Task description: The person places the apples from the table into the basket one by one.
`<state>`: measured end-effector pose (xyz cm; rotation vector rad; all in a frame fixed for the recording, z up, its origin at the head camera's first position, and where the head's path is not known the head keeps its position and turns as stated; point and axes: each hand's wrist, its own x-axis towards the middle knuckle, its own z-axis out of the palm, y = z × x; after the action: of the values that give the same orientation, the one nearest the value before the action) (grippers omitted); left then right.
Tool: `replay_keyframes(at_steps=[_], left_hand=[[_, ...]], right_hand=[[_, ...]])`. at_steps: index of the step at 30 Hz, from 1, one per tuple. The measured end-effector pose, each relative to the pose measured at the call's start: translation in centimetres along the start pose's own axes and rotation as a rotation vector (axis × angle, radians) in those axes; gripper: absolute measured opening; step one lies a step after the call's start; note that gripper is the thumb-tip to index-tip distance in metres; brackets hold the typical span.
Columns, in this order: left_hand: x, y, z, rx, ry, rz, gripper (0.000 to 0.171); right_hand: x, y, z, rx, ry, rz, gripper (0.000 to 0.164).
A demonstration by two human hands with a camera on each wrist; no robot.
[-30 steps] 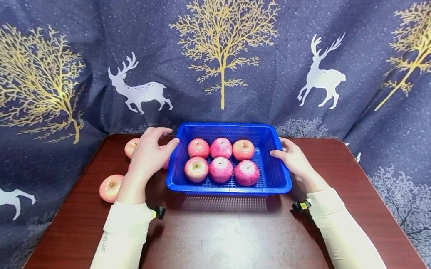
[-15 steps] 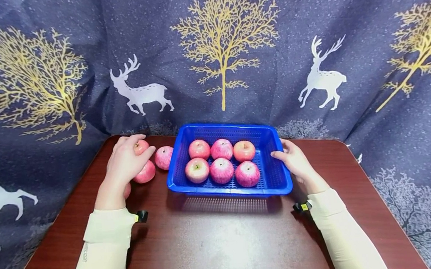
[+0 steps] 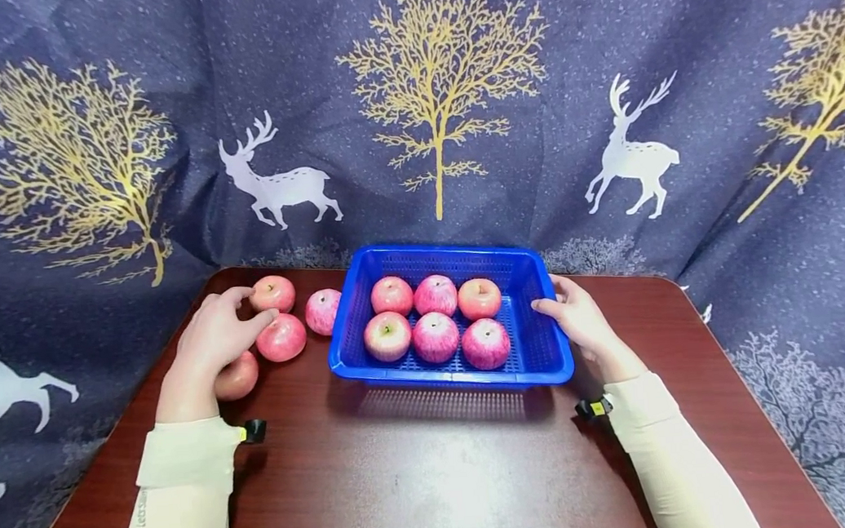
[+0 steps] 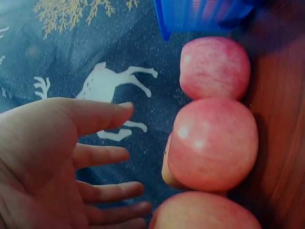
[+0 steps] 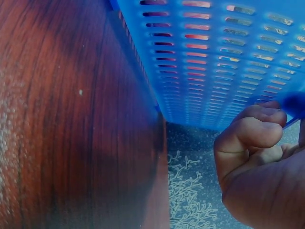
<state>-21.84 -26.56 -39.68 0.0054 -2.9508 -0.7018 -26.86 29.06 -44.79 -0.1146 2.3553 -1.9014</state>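
My left hand [image 3: 214, 337] hovers above the loose apples on the left; its fingers are spread with nothing between them, as the left wrist view shows. Nearest to it are a back apple [image 3: 274, 293], a middle apple [image 3: 281, 338] and a front apple [image 3: 237, 377] partly hidden by the hand. Another apple [image 3: 322, 311] lies beside the blue plastic basket [image 3: 451, 380]. Two rows of red apples [image 3: 436, 337] sit inside the basket. My right hand [image 3: 581, 318] grips its right rim, thumb inside and fingers curled outside, seen also in the right wrist view [image 5: 257, 148].
The basket stands on a dark brown wooden table [image 3: 423, 477], near its back edge. A dark blue cloth [image 3: 501, 127] with white deer and golden trees hangs right behind the table and along its sides.
My left hand has moved left, away from the basket's left rim to over the loose apples, uncovering several of them. The right hand has stayed on the rim.
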Motion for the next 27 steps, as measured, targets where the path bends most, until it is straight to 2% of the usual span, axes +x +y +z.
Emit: replay_keyframes(at_steps=[7, 15, 22, 27], left_hand=[[0.1, -1.7, 0.2, 0.033, -0.163, 0.024, 0.085], [-0.5, -1.9, 0.4, 0.049, -0.297, -0.004, 0.092], [-0.7, -2.1, 0.6, 0.016, -0.356, -0.022, 0.095], [-1.0, -2.1, 0.6, 0.001, -0.398, -0.042, 0.091]], right_hand=[[-0.1, -0.1, 0.1, 0.009, -0.004, -0.012, 0.061], [-0.1, 0.2, -0.1, 0.005, 0.002, -0.009, 0.062], [-0.1, 0.0, 0.0, -0.034, 0.026, -0.008, 0.061], [-0.1, 0.0, -0.1, -0.016, 0.010, 0.003, 0.064]])
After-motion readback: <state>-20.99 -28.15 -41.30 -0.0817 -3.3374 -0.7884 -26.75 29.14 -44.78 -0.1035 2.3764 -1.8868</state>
